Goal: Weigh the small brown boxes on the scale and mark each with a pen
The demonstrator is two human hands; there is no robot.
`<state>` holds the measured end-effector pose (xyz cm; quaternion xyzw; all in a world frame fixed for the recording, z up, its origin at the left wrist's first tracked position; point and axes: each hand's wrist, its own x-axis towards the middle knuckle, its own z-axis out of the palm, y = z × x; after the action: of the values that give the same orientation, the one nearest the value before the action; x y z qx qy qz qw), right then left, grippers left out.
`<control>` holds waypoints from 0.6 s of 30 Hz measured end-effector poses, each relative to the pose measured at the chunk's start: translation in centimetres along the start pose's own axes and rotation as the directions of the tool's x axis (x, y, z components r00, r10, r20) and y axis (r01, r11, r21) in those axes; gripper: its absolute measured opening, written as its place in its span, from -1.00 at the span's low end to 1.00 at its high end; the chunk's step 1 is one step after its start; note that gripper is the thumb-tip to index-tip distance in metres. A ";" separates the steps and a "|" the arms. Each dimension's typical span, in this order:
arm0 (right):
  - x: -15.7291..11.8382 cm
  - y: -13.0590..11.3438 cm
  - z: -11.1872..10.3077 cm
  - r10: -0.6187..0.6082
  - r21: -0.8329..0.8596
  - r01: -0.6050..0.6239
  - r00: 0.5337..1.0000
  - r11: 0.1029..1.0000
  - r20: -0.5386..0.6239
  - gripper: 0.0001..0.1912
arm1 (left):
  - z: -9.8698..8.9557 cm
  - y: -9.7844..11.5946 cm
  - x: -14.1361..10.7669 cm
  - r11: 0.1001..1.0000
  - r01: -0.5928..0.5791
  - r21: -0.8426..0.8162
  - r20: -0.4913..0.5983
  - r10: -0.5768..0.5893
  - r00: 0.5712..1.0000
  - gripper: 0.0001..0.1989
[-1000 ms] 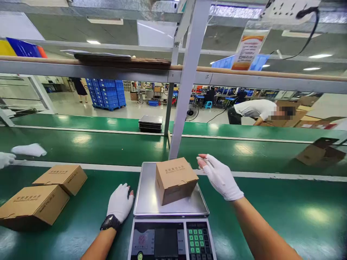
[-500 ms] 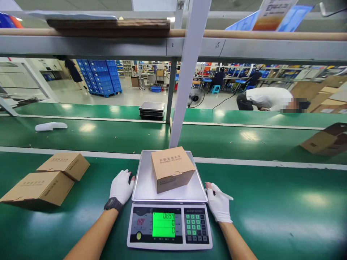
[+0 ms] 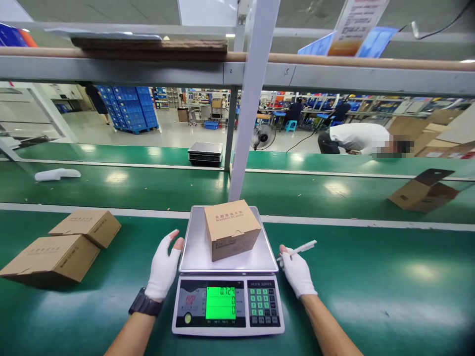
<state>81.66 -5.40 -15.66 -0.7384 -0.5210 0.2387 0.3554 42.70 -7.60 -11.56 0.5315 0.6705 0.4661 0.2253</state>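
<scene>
A closed cardboard box [image 3: 232,228] rests on the metal plate of a digital scale [image 3: 193,247], whose green display [image 3: 220,303] is lit and seems to read 0.724. My left hand [image 3: 164,264], in a white glove with bare fingertips, is at the plate's left edge, fingers apart and holding nothing. On the right side of the plate, my right hand [image 3: 297,271], gloved too, is closed on a white pen [image 3: 302,248].
Two closed boxes [image 3: 87,225] [image 3: 52,257] lie at the left. An open carton [image 3: 423,190] is at the far right, behind a white ledge. A post [image 3: 252,109] rises behind the scale. Beyond the benches, a person [image 3: 358,137] bends over.
My left hand has opened with its fingers raised. The pen now shows clearly in my right hand. The display reading has dropped from about 0.894. The whole view has shifted slightly.
</scene>
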 end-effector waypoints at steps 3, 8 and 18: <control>1.6 -4.1 -1.7 -0.078 0.122 0.083 0.996 0.989 -0.043 -0.47 | -0.1 5.8 0.2 0.950 -0.242 -0.200 0.092 0.264 0.960 -0.04; 1.2 -15.8 -4.3 -0.356 0.334 0.383 0.924 0.861 -0.141 -0.53 | 1.9 11.1 1.3 0.885 -0.205 -0.419 0.241 0.326 0.914 0.19; -1.0 -25.2 -3.0 -0.616 0.196 0.587 0.709 0.786 0.343 -0.66 | 1.4 10.0 1.1 0.826 -0.060 -0.561 0.314 0.279 0.907 0.12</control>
<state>68.40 -2.04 5.69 -0.4522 -0.7835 0.2705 0.3293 48.48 -6.00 -3.38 0.5856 0.4041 0.5410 0.4483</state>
